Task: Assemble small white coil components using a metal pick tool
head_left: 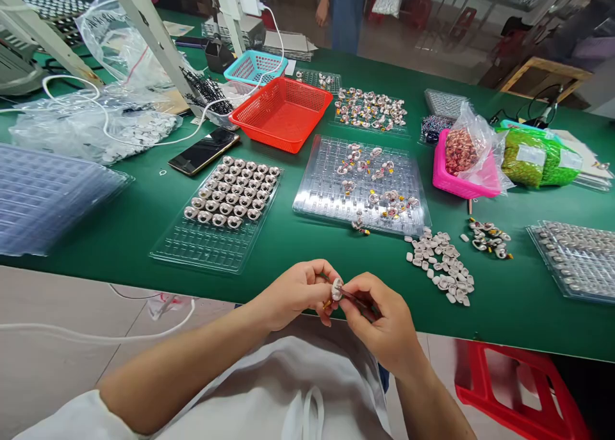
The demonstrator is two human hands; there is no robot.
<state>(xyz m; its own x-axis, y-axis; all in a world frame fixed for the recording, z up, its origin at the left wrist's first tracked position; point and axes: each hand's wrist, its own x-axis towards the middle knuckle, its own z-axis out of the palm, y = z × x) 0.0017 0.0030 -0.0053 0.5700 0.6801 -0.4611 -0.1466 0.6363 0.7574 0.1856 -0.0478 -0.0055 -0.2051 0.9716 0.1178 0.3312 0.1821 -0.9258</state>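
My left hand (307, 289) pinches a small white and silver part (337, 290) with a yellow bit hanging under it, close to the table's front edge. Thin dark tweezers (358, 298) are held in my right hand (384, 318), their tip touching that part. Beyond my hands lies a clear tray (307, 193) with scattered parts carrying yellow bits. Left of it, another clear tray (192, 241) bears rows of silver parts (230, 193). A heap of small white pieces (444, 260) lies on the green table (288, 235) to the right.
A red basket (283, 110), a blue basket (254, 67) and a phone (204, 152) stand behind. Stacked clear trays (52, 196) are at left. A pink basket (466, 180) and a filled tray (581, 254) are at right. A person (350, 11) stands across the table.
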